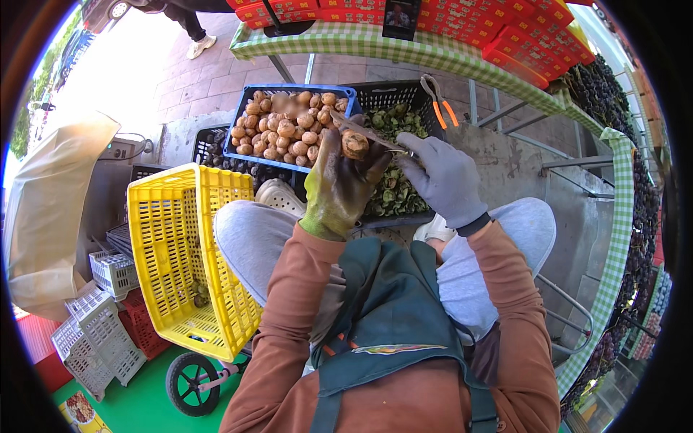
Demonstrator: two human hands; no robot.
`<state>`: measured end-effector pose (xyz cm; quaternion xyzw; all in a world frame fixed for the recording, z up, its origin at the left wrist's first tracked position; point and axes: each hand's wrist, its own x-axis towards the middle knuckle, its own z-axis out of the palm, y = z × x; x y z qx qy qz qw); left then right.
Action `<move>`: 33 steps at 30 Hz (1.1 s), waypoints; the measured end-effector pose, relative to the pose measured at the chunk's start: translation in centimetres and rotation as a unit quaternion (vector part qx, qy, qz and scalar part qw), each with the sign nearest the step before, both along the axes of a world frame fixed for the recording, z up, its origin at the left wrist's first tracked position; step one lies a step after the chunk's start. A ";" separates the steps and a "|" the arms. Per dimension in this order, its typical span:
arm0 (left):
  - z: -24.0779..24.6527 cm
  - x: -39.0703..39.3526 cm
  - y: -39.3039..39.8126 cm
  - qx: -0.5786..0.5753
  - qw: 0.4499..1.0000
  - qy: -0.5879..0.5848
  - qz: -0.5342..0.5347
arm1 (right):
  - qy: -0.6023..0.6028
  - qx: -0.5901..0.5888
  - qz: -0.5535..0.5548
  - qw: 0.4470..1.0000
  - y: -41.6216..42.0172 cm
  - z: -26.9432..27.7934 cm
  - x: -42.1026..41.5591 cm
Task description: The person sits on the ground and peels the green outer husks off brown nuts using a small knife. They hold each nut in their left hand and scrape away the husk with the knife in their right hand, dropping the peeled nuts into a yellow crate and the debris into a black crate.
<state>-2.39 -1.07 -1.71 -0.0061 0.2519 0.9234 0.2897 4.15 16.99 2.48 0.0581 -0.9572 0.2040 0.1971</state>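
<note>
My left hand (338,192), in a yellow-green glove with a dark, stained coating, grips a brown walnut (355,145) between thumb and fingers. Dark patches mark the walnut's shell. A knife (373,136) is held in my grey-gloved right hand (446,173), its blade pointing left and passing just behind or against the walnut; exact contact is hard to tell. Both hands are above the near side of a blue crate (260,158) full of walnuts (285,128) and a black crate (379,92) of green husk pieces (398,200).
Pliers with orange handles (445,112) hang at the black crate's right edge. To my left a yellow plastic crate (138,254) lies on its side by a black wheel (193,384). A table with a green checked cloth (368,44) carries red boxes (449,21). Grapes (641,216) line the right.
</note>
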 end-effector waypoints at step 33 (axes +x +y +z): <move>1.7 0.6 1.0 -0.108 0.982 -0.084 0.133 | 0.044 0.034 0.066 0.996 -2.1 -0.2 0.5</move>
